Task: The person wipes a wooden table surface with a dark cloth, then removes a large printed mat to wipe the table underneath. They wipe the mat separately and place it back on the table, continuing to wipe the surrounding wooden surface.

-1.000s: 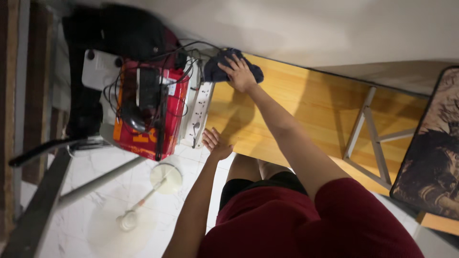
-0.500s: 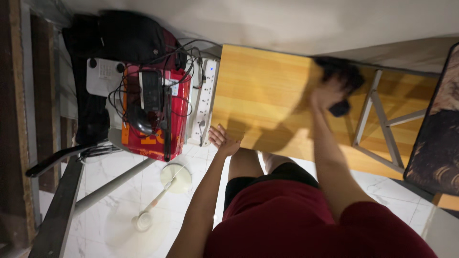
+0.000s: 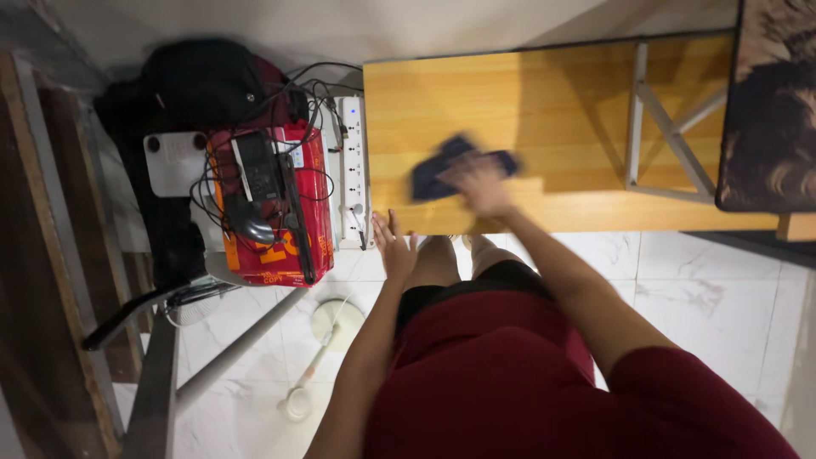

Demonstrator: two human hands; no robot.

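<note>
While one dark blue cloth (image 3: 442, 170) lay spread on the wooden tabletop (image 3: 552, 93), the right hand (image 3: 478, 184) pressed down on its near right part, fingers flat over the fabric rather than closed around it; blur hid the fingertips. The cloth stuck out to the left of and beyond that hand, near the table's front left corner. The left hand (image 3: 393, 246) was open, palm and fingers spread, resting at the table's front edge and holding nothing. One white power strip (image 3: 354, 170) ran along the table's left side, just beside it. One red bag (image 3: 272, 208) stood further left, carrying a black power adapter (image 3: 257, 166), a black computer mouse (image 3: 246, 223) and tangled black cables. One white stand fan (image 3: 319, 357) lay on the marble floor (image 3: 705, 280).
</note>
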